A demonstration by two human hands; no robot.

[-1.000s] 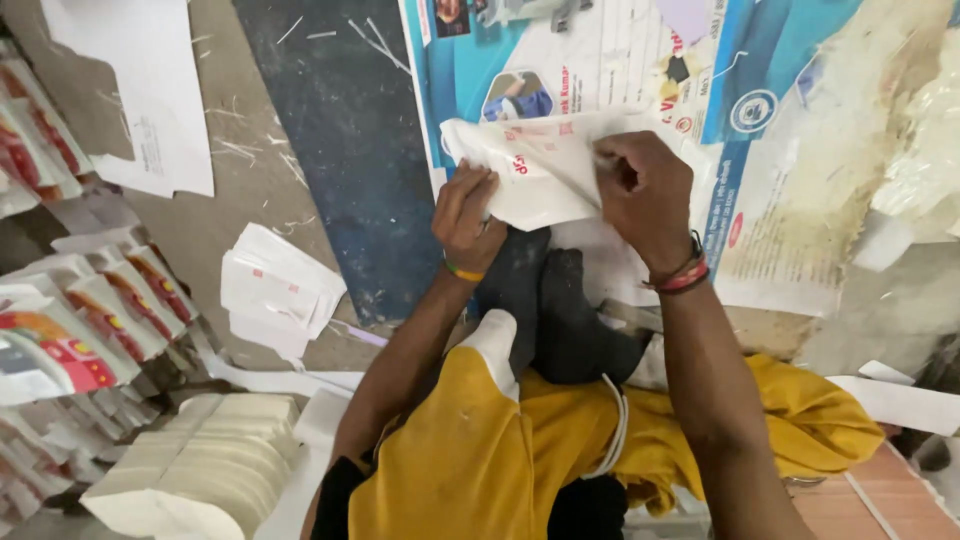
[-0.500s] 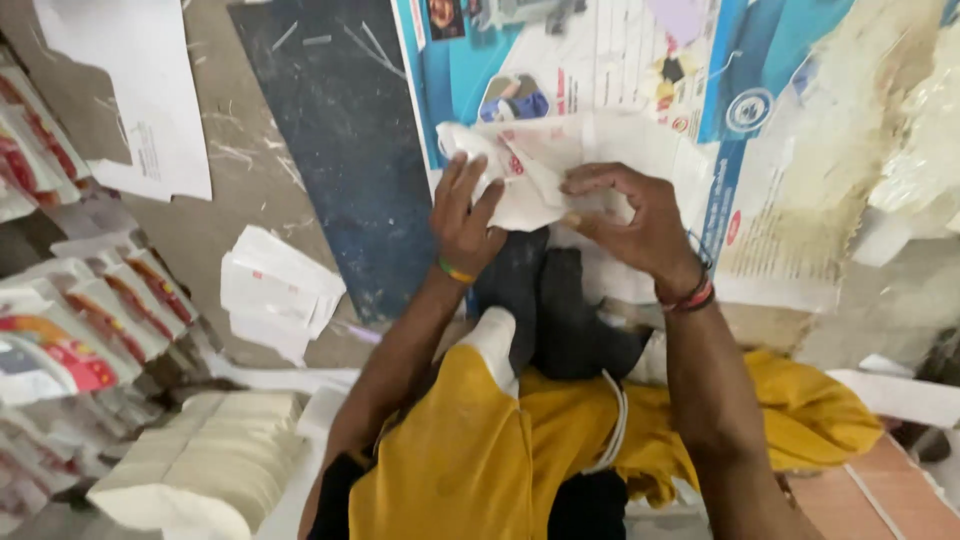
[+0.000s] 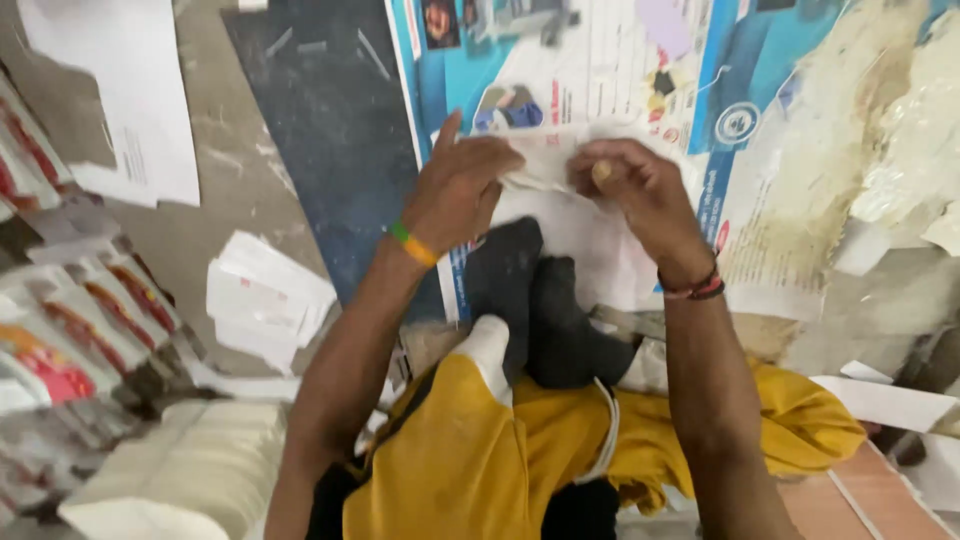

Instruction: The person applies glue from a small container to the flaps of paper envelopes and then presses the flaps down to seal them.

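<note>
Head view looks down on a person seated on the floor in yellow trousers and dark socks, working a thin white paper piece with faint red print over a large blue-and-white printed poster sheet spread on the floor. A second ago the paper lay broad and open between the hands; half a second ago it was bunching; now it is drawn into a narrow band, so a fold seems to have been pressed in. The left hand, green-and-yellow band at the wrist, lies over the paper's left end with fingers curled, its grip closed on that edge. The right hand, red-and-black thread band at the wrist, pinches the right end between thumb and fingers, grip tight. To the left lie a stack of folded white paper pieces, a taller pale pile and rows of red-printed paper packets.
</note>
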